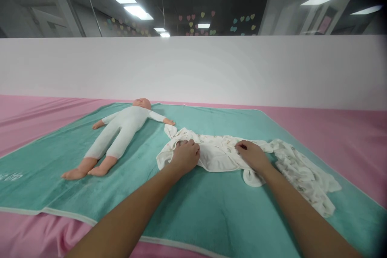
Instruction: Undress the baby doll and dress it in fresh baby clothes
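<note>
Touching garment with 2 hands; towel lettering unreadable.

Between our arms we can pass low over the towel; the clothes lie across our way ahead, the doll blocks our far left, the wall beyond.

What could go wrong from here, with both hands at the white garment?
The bunched printed cloth lies close against the right end of the white garment, so a pull by the right hand might drag or tangle it.

The garment's far left corner lies close to the doll, by its outstretched hand; sliding the cloth that way could catch it.

Folds around the left hand might stay creased.
</note>
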{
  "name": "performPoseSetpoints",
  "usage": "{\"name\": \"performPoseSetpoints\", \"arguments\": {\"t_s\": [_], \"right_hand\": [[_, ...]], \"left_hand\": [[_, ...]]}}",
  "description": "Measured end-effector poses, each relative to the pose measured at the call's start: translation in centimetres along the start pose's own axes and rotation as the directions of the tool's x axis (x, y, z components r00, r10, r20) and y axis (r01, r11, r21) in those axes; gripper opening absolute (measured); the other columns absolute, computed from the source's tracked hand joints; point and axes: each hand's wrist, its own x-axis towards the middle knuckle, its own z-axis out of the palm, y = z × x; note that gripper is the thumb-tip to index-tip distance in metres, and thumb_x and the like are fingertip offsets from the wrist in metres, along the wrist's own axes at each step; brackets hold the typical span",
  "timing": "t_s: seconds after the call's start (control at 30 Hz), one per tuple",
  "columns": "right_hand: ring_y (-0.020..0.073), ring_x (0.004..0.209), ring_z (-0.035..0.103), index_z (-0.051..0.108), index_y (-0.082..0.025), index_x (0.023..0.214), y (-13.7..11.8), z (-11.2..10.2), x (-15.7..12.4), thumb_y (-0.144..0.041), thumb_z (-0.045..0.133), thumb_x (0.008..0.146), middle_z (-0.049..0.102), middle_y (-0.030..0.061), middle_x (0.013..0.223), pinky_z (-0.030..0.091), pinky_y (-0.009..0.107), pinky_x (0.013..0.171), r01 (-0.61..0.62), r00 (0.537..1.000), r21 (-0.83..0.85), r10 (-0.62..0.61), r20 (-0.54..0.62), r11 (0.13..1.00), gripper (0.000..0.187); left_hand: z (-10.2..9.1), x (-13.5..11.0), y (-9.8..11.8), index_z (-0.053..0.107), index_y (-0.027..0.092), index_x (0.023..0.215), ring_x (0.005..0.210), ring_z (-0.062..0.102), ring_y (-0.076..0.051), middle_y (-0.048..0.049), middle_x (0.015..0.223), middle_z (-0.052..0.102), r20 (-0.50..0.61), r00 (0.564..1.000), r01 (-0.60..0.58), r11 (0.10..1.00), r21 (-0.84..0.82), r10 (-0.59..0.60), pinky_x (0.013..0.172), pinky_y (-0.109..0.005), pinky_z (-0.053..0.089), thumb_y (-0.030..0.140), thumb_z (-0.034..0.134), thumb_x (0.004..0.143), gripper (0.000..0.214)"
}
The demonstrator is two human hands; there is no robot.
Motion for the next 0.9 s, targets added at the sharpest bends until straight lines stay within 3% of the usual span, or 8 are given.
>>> {"name": "performPoseSetpoints", "arguments": {"t_s": [0.9], "right_hand": [[0.0153, 0.061, 0.051, 0.057, -0.022, 0.077, 0.08, 0.09, -0.03, -0.037, 0.040, 0.081, 0.062, 0.0020, 0.076, 0.033, 0.026, 0.052, 0.088, 0.995, -0.071, -0.086, 0.040, 0.994, 0.023]], "left_hand": [[0.49, -0.17, 0.07, 0.056, 0.020, 0.086, 0.091, 0.049, -0.020, -0.0050, 0.096, 0.053, 0.004, 0.999, -0.053, 0.996, 0.069, 0.053, 0.085, -0.039, 0.036, 0.028, 0.034, 0.088, 0.023]]}}
